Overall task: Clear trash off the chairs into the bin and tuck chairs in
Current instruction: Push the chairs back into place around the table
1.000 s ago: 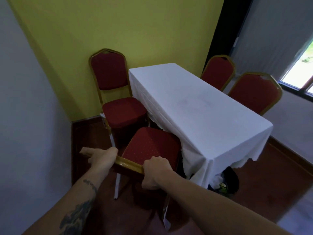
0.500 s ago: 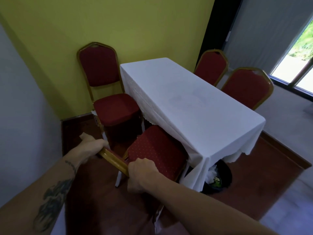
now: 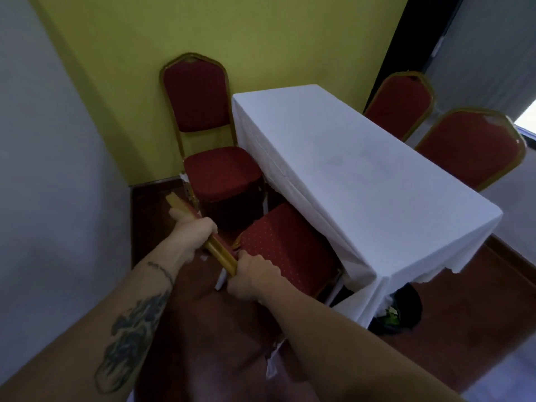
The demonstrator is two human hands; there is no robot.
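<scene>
Both hands, the left hand (image 3: 195, 231) and the right hand (image 3: 251, 276), are clenched on the gold top rail of the chair (image 3: 285, 248), whose red seat sits partly under the white-clothed worktop (image 3: 362, 175). The bin (image 3: 401, 310) stands on the floor at the worktop's near corner, with trash inside.

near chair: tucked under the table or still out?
Partly in. The near chair's seat has its far edge under the tablecloth, most of it exposed. Left hand and right hand grip its gold backrest top.

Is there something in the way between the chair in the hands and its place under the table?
Nothing visible blocks it. The chair already has its seat partly under the tablecloth; beneath the cloth is hidden. The bin stands at the table's end, aside.
</scene>
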